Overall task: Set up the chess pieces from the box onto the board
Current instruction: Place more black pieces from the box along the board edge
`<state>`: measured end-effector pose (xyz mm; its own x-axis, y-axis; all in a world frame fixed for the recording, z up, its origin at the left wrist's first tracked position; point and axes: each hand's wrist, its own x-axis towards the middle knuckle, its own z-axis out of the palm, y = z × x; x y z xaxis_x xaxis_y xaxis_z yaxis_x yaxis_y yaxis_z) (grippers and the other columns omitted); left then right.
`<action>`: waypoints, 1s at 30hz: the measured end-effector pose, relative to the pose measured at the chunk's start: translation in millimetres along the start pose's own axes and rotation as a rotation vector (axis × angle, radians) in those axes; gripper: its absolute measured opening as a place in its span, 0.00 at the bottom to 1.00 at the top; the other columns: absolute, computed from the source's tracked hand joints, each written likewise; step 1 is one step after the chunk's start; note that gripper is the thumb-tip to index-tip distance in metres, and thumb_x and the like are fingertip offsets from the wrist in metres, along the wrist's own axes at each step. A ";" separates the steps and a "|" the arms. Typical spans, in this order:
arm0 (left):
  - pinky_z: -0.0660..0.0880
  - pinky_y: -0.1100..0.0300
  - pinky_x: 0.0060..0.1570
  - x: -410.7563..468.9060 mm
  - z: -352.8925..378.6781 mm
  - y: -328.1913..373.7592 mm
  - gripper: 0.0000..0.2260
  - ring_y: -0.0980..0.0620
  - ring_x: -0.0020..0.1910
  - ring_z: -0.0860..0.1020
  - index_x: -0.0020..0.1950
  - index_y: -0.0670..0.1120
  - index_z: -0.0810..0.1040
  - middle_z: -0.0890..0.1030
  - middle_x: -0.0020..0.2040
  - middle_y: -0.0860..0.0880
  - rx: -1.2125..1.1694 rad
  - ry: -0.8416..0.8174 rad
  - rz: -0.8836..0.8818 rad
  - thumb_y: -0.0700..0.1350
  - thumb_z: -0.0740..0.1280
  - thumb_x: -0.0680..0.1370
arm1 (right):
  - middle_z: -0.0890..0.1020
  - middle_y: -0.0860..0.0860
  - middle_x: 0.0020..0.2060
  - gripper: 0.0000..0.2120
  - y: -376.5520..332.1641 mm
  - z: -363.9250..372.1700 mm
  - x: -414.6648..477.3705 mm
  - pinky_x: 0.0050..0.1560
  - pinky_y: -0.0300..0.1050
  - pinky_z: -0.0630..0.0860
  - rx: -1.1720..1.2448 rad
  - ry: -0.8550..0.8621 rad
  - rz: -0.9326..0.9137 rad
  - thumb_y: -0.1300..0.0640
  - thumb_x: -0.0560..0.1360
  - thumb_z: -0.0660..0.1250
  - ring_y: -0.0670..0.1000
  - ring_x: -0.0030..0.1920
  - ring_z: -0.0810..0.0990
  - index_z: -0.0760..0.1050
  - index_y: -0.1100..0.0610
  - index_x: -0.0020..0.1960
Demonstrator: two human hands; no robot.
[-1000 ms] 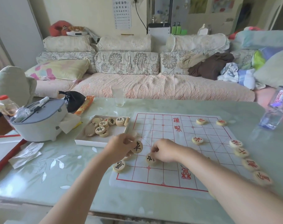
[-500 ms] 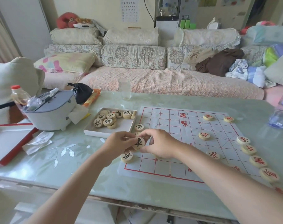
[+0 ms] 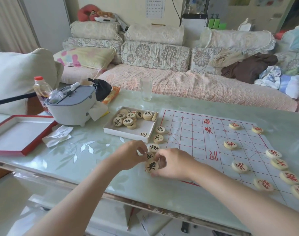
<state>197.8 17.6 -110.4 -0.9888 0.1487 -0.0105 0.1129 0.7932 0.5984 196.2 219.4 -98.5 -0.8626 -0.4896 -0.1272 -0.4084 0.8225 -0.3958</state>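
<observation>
While both hands meet at the near-left corner of the board (image 3: 184,133), the white box (image 3: 126,135) sits just beside the board's left edge on the table (image 3: 162,198). It holds about nine black-lettered pieces (image 3: 127,121), some stacked so the count is unsure. One stands on edge against the right wall, and one is half hidden behind the near wall.

Four black pieces (image 3: 158,138) lie in a column along the board's left edge, the nearest partly covered by fingers. A fifth piece (image 3: 152,166) is pinched between the thumb and curled fingers of the right hand (image 3: 172,165). The fingers of the left hand (image 3: 128,155) curl toward the covered one; whether they grip it I cannot tell.

Nine red pieces (image 3: 230,144) lie toward the board's right side, the nearest cut off by the frame.
</observation>
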 end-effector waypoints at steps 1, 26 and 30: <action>0.71 0.68 0.39 -0.8 -1.5 0.3 0.09 0.56 0.39 0.76 0.49 0.52 0.77 0.78 0.44 0.58 -0.002 -0.003 -0.008 0.51 0.73 0.73 | 0.80 0.41 0.42 0.25 -3.1 3.5 -0.1 0.42 0.44 0.73 -0.015 0.007 0.008 0.30 0.61 0.72 0.44 0.44 0.79 0.73 0.42 0.51; 0.69 0.64 0.41 -15.0 -19.9 20.3 0.14 0.58 0.44 0.74 0.54 0.56 0.76 0.76 0.50 0.58 0.263 -0.126 0.020 0.60 0.69 0.72 | 0.72 0.41 0.64 0.23 54.3 -39.0 -1.5 0.63 0.45 0.71 -0.135 -0.032 0.037 0.48 0.74 0.67 0.45 0.64 0.73 0.71 0.42 0.68; 0.65 0.71 0.37 -4.3 1.8 44.4 0.11 0.61 0.40 0.72 0.53 0.54 0.77 0.76 0.49 0.57 0.177 -0.063 0.155 0.53 0.72 0.72 | 0.71 0.41 0.66 0.28 68.8 -29.7 -6.1 0.62 0.41 0.69 -0.107 -0.060 0.070 0.47 0.74 0.68 0.45 0.66 0.72 0.67 0.43 0.73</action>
<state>207.2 53.2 -85.3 -0.9510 0.3087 0.0166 0.2832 0.8483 0.4474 164.5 287.6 -98.0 -0.8722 -0.4434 -0.2064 -0.3798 0.8799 -0.2855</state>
